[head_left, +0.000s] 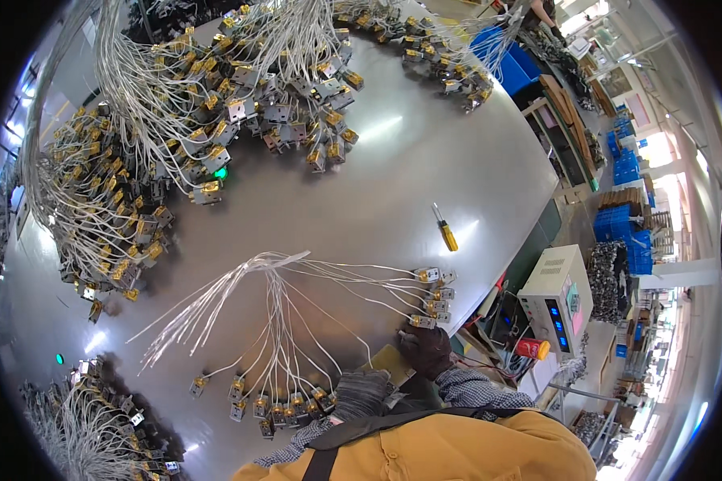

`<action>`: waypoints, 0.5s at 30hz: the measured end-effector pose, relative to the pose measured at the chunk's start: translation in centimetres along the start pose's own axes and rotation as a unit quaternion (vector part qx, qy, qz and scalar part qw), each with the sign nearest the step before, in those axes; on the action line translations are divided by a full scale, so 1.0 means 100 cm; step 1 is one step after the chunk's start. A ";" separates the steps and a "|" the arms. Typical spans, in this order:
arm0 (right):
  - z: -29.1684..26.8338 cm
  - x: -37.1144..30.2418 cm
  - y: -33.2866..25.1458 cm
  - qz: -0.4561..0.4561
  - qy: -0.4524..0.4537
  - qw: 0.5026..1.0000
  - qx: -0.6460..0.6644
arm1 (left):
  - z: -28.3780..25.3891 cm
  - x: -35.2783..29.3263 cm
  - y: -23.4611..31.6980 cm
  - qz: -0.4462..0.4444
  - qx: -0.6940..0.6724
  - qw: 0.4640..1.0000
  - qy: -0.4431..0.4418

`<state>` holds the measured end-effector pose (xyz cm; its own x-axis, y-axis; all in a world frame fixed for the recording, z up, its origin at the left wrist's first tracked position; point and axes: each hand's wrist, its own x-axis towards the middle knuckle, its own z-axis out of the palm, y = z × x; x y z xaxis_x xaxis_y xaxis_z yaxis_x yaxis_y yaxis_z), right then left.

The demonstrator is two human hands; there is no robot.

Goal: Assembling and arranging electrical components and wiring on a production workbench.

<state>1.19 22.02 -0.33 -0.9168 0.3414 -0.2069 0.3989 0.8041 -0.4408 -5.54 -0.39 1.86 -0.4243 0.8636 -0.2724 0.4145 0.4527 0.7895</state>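
Observation:
My left hand, in a grey glove, is at the near edge of the table, fingers curled. A white wire from the spread-out bundle runs down to it; what it grips is hidden. My right hand, in a dark glove, is also curled, just below several small metal parts on wire ends; its contents do not show. A flat yellowish-brown piece lies between the hands. More small metal parts with yellow tape hang off the bundle's near wires, left of my left hand.
A yellow-handled screwdriver lies on the metal table. Large heaps of wired parts cover its far left, another heap the near left. A power supply with lit displays and a red container stand right; thin leads run near my right hand.

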 end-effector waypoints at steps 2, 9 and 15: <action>0.002 -0.001 0.004 -0.027 0.014 1.000 -0.006 | 0.007 -0.004 -0.001 0.019 0.054 0.996 0.065; 0.012 -0.014 0.015 -0.070 0.072 0.995 -0.011 | 0.020 -0.014 0.000 0.042 0.090 0.985 0.140; 0.022 -0.017 0.026 -0.121 0.150 0.981 0.023 | 0.025 -0.017 -0.001 0.064 0.135 0.969 0.196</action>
<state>3.86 22.42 -3.07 -0.9454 0.2766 0.1724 0.1629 0.8591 -0.4851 -2.84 -1.36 0.89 -0.6077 0.7890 0.0901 0.6566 0.4354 0.6159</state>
